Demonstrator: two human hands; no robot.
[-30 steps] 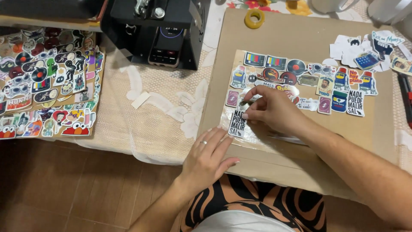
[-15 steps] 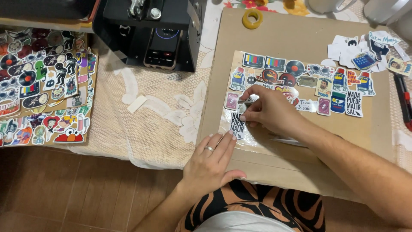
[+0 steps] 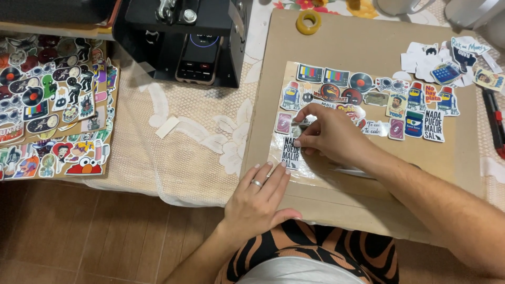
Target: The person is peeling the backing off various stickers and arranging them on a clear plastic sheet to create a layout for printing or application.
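Cardboard sheets (image 3: 47, 100) crowded with colourful stickers, too many to count, lie at the far left on a cream lace tablecloth (image 3: 194, 147). One black press machine (image 3: 184, 37) stands behind, a phone (image 3: 197, 58) leaning on its front. Brown tiles (image 3: 79, 236) cover the floor below. The left hand (image 3: 260, 200) rests flat and open, fingers spread, on the near edge of a large brown cardboard board (image 3: 363, 47), holding nothing. Just right of it, the right hand (image 3: 329, 134) is curled, fingertips pinching a small sticker (image 3: 300, 129) on the clear film sheet (image 3: 294, 165), where about twenty stickers sit in rows. One yellow tape roll (image 3: 309, 21) lies at the board's far edge. One loose pile of stickers (image 3: 447, 63) sits at the right.
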